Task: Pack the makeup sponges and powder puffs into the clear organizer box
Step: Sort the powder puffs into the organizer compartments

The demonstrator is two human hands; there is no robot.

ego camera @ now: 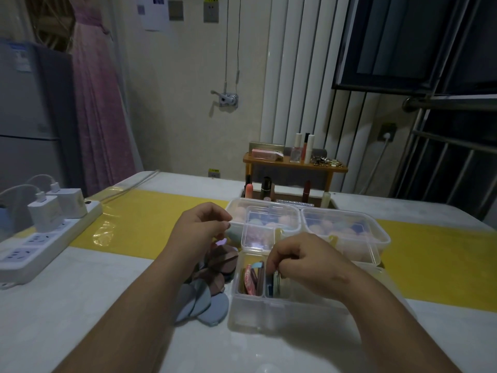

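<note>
The clear organizer box [258,313] is sitting on the glossy white counter [107,305]; flat puffs [204,297] are lying just left of it. Right hand [304,265] is pinching puffs inside; left hand [199,227] is hovering, fingers curled, apparently empty.

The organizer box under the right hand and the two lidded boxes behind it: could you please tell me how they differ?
The organizer box is open; the lidded boxes are closed. The organizer box has a divider, with flat puffs standing on edge; the lidded boxes show rounded pastel sponges. The organizer box sits nearest the person, the lidded boxes farther back. All are clear plastic.
</note>
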